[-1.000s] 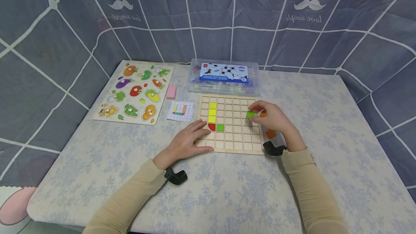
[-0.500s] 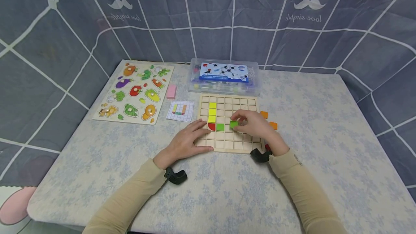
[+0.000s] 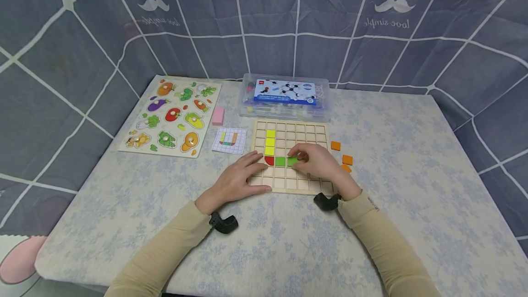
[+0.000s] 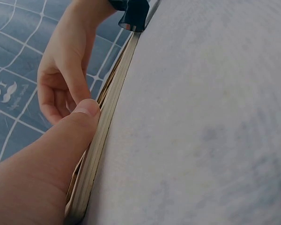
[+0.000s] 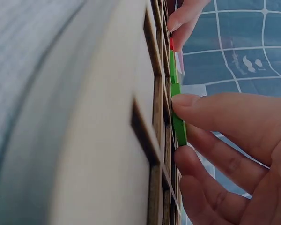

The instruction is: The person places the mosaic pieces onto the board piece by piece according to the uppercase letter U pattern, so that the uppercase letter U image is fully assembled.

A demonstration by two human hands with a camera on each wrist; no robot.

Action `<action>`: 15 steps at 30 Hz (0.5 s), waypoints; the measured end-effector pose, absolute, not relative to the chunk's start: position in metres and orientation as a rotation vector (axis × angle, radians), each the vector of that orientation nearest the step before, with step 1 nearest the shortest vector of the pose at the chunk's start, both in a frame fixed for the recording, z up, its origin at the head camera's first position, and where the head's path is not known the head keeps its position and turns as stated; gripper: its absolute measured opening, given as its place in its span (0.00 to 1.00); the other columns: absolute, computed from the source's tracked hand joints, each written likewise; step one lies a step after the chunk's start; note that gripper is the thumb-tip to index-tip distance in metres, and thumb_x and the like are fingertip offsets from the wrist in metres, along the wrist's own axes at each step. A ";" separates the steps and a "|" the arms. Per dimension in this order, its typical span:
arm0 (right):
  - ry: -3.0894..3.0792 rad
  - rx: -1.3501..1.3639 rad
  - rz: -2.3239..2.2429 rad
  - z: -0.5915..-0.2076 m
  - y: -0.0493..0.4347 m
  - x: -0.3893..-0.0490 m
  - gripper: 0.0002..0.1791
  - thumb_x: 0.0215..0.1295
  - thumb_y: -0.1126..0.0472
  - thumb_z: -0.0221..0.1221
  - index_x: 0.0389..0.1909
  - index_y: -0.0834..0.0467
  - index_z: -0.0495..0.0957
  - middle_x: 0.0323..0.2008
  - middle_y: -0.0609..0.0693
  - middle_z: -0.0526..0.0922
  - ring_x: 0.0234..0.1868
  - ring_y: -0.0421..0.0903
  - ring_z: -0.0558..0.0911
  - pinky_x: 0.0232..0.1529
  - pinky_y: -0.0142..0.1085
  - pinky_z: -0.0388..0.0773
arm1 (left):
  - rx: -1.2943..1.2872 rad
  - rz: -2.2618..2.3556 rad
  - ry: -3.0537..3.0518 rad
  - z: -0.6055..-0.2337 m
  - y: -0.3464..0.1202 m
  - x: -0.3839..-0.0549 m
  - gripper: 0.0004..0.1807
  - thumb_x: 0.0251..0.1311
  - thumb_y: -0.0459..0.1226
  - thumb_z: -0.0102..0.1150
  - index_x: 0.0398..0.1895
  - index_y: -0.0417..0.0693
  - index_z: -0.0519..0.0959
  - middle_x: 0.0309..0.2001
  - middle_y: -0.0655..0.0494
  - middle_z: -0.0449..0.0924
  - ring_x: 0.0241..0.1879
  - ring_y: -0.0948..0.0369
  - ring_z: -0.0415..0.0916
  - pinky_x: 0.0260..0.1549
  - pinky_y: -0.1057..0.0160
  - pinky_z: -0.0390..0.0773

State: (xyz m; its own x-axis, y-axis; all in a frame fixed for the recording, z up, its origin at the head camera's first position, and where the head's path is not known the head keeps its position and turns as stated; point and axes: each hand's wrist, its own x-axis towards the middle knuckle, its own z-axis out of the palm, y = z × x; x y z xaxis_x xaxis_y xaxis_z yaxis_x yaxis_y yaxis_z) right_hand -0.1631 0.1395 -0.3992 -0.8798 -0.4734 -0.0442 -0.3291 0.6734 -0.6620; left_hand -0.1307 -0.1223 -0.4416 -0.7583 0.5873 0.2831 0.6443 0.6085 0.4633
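Observation:
My right hand [image 3: 319, 162] pinches a green square tile [image 5: 179, 117] between thumb and fingers, low over the wooden grid board [image 3: 297, 187]. In the right wrist view the tile tilts slightly at the grid, its far end close to another green tile [image 5: 173, 68]. That second tile lies in a cell beside a red quarter-round tile [image 3: 269, 161]. Several yellow square tiles [image 3: 270, 141] form a column above the red one. My left hand [image 3: 235, 175] rests on the board's left side, fingers spread and thumb [image 4: 79, 122] at the near edge.
Loose orange tiles [image 3: 347, 160] lie right of the board. Left of it are a pattern card [image 3: 229, 141], a pink block [image 3: 218, 116] and a vegetable puzzle board [image 3: 177, 125]. A clear plastic box [image 3: 284, 112] with a molecular model label stands behind, before a grey-blue curtain [image 3: 268, 3].
My right hand has carried the green tile leftward from the board's right side to the cell next to the other green tile. My left hand has stayed in place.

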 end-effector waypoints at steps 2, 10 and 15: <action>2.674 -0.654 -1.002 -0.400 0.139 -0.163 0.14 0.56 0.62 0.66 0.45 0.54 0.80 0.41 0.49 0.81 0.41 0.46 0.78 0.42 0.41 0.76 | -1.049 -0.848 -2.723 -0.442 -0.122 -0.131 0.31 0.50 0.58 0.64 0.53 0.48 0.78 0.64 0.45 0.67 0.67 0.51 0.57 0.62 0.51 0.63; 2.673 -0.668 -1.000 -0.401 0.138 -0.163 0.15 0.56 0.62 0.66 0.46 0.56 0.79 0.39 0.50 0.80 0.39 0.47 0.77 0.40 0.39 0.76 | -1.051 -0.849 -2.719 -0.442 -0.122 -0.131 0.31 0.50 0.57 0.65 0.53 0.48 0.78 0.64 0.45 0.67 0.67 0.51 0.58 0.62 0.51 0.63; 2.666 -0.653 -1.014 -0.400 0.139 -0.163 0.15 0.56 0.62 0.66 0.46 0.56 0.79 0.39 0.50 0.80 0.39 0.46 0.78 0.41 0.40 0.76 | -1.054 -0.842 -2.719 -0.442 -0.122 -0.131 0.32 0.50 0.57 0.65 0.53 0.48 0.78 0.64 0.45 0.67 0.67 0.51 0.57 0.62 0.51 0.63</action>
